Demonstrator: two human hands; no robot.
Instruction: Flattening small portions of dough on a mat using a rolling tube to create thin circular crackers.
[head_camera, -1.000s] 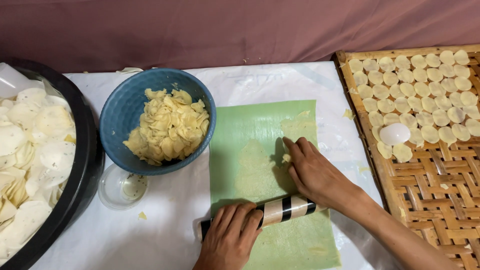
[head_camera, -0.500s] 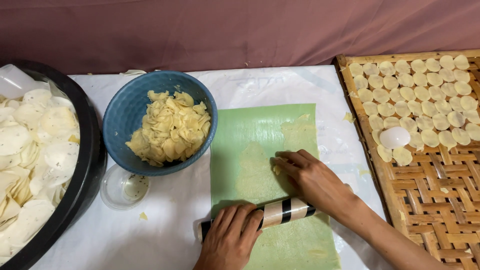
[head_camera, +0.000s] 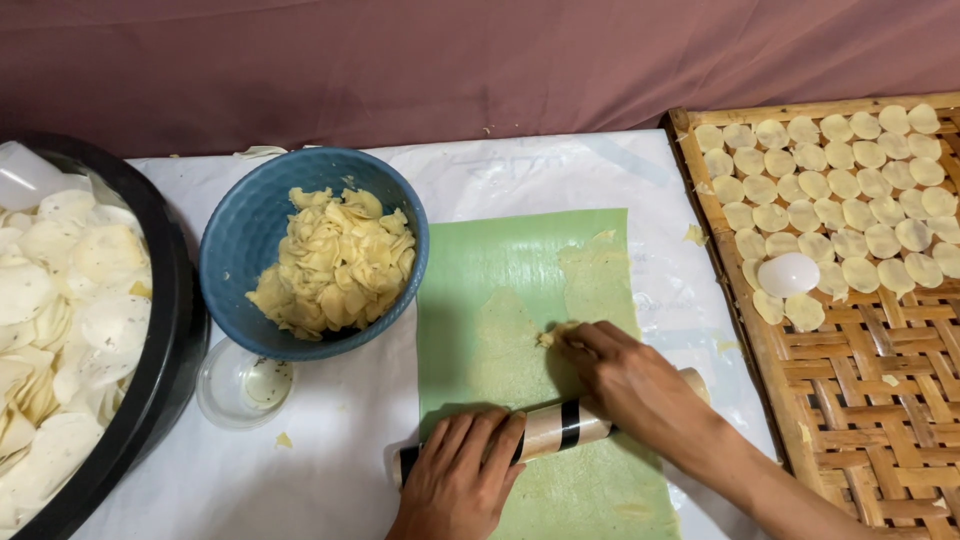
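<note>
I see a rolling pin (head_camera: 556, 428), pale with dark bands, lying across the near part of a green sheet (head_camera: 520, 300). My left hand (head_camera: 458, 478) lies on top of the pin's left end, fingers curled over it and pressing down, so it is closed on the pin. My right hand (head_camera: 625, 378) reaches over the pin's right part, and its fingertips (head_camera: 567, 340) are pinched together on a small bit of yellow dough (head_camera: 547, 338) near the middle of the green sheet. The sheet has thin pale smears of flattened dough on it. It lies on a white cloth (head_camera: 340, 470) that covers the table. Just left of the green sheet, touching its top left corner, stands a blue bowl (head_camera: 225, 260) full of yellow dough pieces (head_camera: 335, 262). In front of the bowl, left of the sheet, sits a small clear cup (head_camera: 243, 384). Farther left of the sheet, past the bowl, is a big black tub (head_camera: 160, 370) holding many thin white rounds (head_camera: 60, 300). On the right of the green sheet lies a woven bamboo tray (head_camera: 860, 420). Rows of small pale dough discs (head_camera: 850, 190) fill its far part, and one white round cutter (head_camera: 788, 274) rests at the edge of those rows. A few dough crumbs lie on the cloth between the sheet and the tray. Behind it all hangs a dark reddish cloth (head_camera: 450, 60).
</note>
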